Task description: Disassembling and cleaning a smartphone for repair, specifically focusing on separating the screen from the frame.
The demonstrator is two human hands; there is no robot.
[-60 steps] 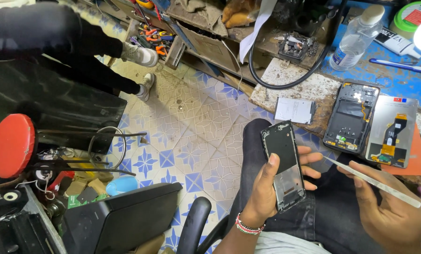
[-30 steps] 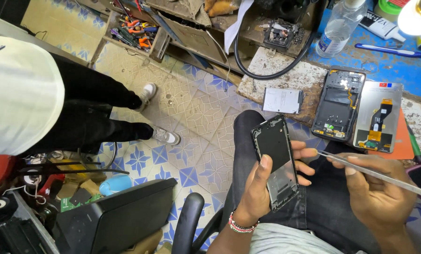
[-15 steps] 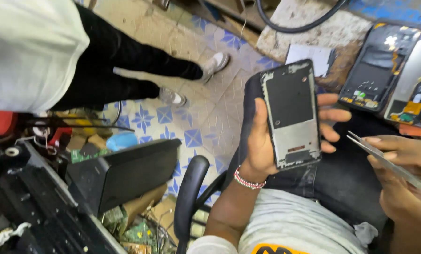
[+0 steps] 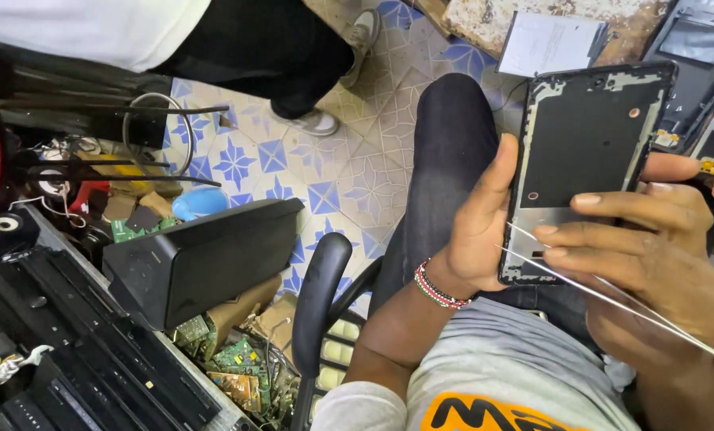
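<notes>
Phone frame (image 4: 584, 160): left hand (image 4: 476, 231) fingers clasp its edge, tilting it faceward; right hand (image 4: 652, 255) fingers pinch tweezers (image 4: 612, 295) against its lower end.

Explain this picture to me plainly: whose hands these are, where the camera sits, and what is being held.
The camera sits on a seated person's head and looks down at their lap, so both hands are that person's own. The left hand grips an opened phone frame, a dark panel with a bare metal strip near its lower end. The right hand rests its fingers across the frame's lower part and holds thin metal tweezers, tips toward the frame. Below lies a patterned tiled floor. On the left stand a black speaker box and loose green circuit boards. Another person's dark-trousered legs stand at the top. More phone parts lie at the upper right.
</notes>
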